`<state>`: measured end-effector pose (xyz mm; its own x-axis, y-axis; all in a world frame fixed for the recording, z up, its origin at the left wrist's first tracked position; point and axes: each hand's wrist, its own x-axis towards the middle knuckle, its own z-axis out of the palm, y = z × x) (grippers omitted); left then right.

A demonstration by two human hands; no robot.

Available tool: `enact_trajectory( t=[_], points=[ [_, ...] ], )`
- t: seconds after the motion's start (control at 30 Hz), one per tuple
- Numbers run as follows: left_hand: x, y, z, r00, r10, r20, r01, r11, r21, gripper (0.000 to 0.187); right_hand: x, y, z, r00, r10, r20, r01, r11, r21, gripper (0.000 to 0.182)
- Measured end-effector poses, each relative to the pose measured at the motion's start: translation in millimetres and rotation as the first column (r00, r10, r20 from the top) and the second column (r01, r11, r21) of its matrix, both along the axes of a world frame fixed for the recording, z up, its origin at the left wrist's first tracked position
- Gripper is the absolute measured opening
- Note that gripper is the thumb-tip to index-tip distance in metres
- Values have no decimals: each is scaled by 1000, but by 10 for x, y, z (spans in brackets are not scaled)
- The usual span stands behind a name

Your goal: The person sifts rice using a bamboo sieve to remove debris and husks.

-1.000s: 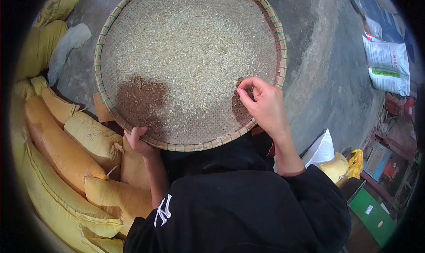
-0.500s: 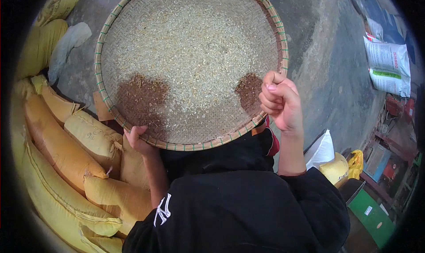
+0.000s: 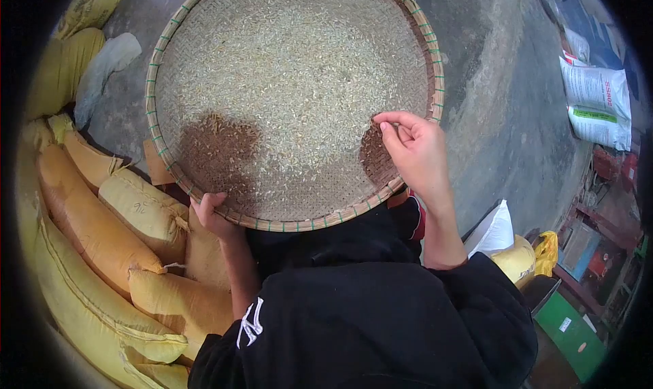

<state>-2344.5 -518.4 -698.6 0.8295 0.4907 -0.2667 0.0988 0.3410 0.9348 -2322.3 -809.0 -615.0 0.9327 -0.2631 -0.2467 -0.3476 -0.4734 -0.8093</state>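
Note:
A round woven winnowing tray (image 3: 299,224) with a bamboo rim bound in green holds a broad layer of pale grain (image 3: 292,83). My left hand (image 3: 212,215) is closed on the tray's near-left rim, thumb on top. Above the right part of the tray is my right hand (image 3: 415,147), its thumb and forefinger pinched together beside a small reddish-brown patch (image 3: 371,154). Anything between those fingertips is too small to make out. A larger reddish-brown patch (image 3: 218,147) with scattered grains lies at the tray's left.
Stuffed yellow and orange sacks (image 3: 88,212) are piled at the left. A printed white bag (image 3: 598,107) stands on the concrete floor (image 3: 517,110) at the far right. Nearer are a white sack (image 3: 495,229) and a green box (image 3: 571,331).
My right hand has moved left and inward over the tray, and its curled fingers have extended into a pinch. My left hand and the tray stay nearly still.

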Motion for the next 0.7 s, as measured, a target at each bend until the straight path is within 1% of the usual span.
enact_trajectory(
  t=[0.03,0.1,0.13,0.2,0.23,0.27,0.3,0.33,0.37,0.43,0.47,0.53,0.63,0.67,0.7],
  points=[
    [37,-54,86,1000,-8,12,10,992,-122,23,0,3,7,1000,-1,-1,1,1000,-1,12],
    [6,23,-27,999,-26,40,29,995,-91,24,3,19,11,1000,-9,14,10,997,-81,12],
    [-12,63,-85,997,-44,69,48,997,-60,24,5,29,14,1000,-9,13,10,997,-80,12],
    [-36,101,-130,998,-26,56,30,997,-70,24,11,40,22,1000,27,14,-25,987,-157,12],
    [-48,115,-148,999,-7,43,10,997,-79,23,22,39,34,1000,28,13,-25,987,-157,12],
    [-59,125,-163,999,-6,43,9,997,-78,23,38,37,52,999,44,-29,-49,981,-186,11],
    [-68,131,-179,1000,-8,30,7,999,38,24,49,37,60,996,60,-72,-74,974,-213,10],
    [-79,140,-199,1000,-8,15,6,988,154,25,51,43,56,996,62,-72,-76,974,-213,10],
    [-93,168,-239,1000,-7,15,5,988,155,25,51,52,50,997,61,-51,-71,976,-206,10],
    [-114,224,-313,999,4,46,-5,1000,4,28,52,51,47,998,60,-30,-65,978,-199,10],
    [-93,192,-266,999,4,46,-4,1000,3,28,60,45,49,997,70,-30,-75,979,-192,8],
    [-22,84,-92,999,-25,38,28,995,-92,30,71,34,45,996,80,-30,-84,979,-185,7],
    [0,39,-14,998,-48,33,50,997,-59,31,73,-16,17,997,50,-54,-57,988,-146,7],
    [12,21,2,998,-46,33,48,997,-59,31,62,-61,1,998,10,-64,1,986,166,8],
    [28,4,14,999,-24,35,27,996,-88,28,52,-116,-5,996,-25,-87,62,885,462,9]
  ],
)
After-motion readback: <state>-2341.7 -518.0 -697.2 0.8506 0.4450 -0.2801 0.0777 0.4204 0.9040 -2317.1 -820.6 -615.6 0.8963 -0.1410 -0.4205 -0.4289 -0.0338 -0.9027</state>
